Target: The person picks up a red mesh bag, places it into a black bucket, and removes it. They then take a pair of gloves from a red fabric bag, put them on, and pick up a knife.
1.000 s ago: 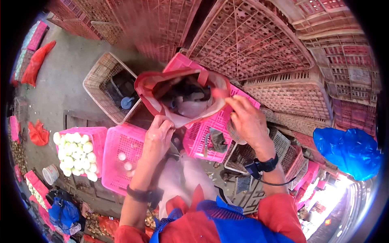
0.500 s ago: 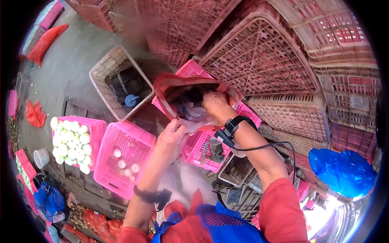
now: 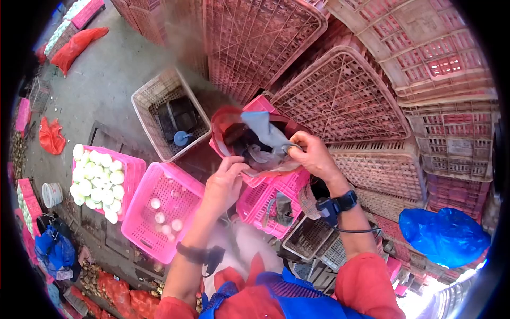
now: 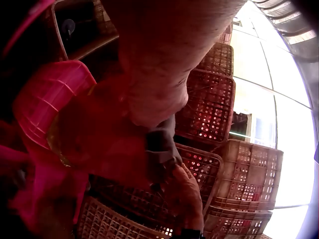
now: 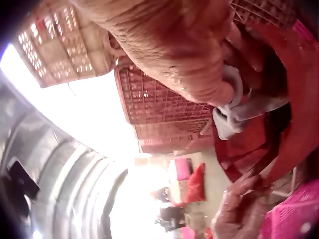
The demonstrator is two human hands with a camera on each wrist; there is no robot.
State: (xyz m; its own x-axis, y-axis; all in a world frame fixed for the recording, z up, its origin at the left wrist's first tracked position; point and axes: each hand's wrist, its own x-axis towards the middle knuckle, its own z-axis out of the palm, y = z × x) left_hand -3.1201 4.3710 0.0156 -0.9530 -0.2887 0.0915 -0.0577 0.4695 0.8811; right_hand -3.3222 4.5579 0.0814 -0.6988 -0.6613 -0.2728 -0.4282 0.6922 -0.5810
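Note:
A red bag (image 3: pixel 224 121) with a pale lining stands open-mouthed in front of the person, over pink crates. At its near rim, the left hand (image 3: pixel 224 185) pinches the edge; the right wrist view also shows this hand (image 5: pixel 241 206) at the red fabric. The right hand (image 3: pixel 316 158) pinches a limp, grey-blue, glove-like cloth (image 3: pixel 261 126) above the bag's mouth. In the right wrist view the cloth (image 5: pixel 230 122) hangs from the thumb and fingers. Dark and pale items lie inside the bag, partly hidden.
Left of the bag stand a pale crate (image 3: pixel 142 109) holding a blue-topped item, a pink crate (image 3: pixel 139 220) with several pale round vegetables, and another heaped full (image 3: pixel 139 173). Stacked crates (image 3: pixel 345 95) rise behind and to the right. A blue plastic bag (image 3: pixel 443 236) lies at right.
The right hand reached into the red bag and has come back up with the grey-blue glove-like cloth. The left hand has stayed at the bag's near rim.

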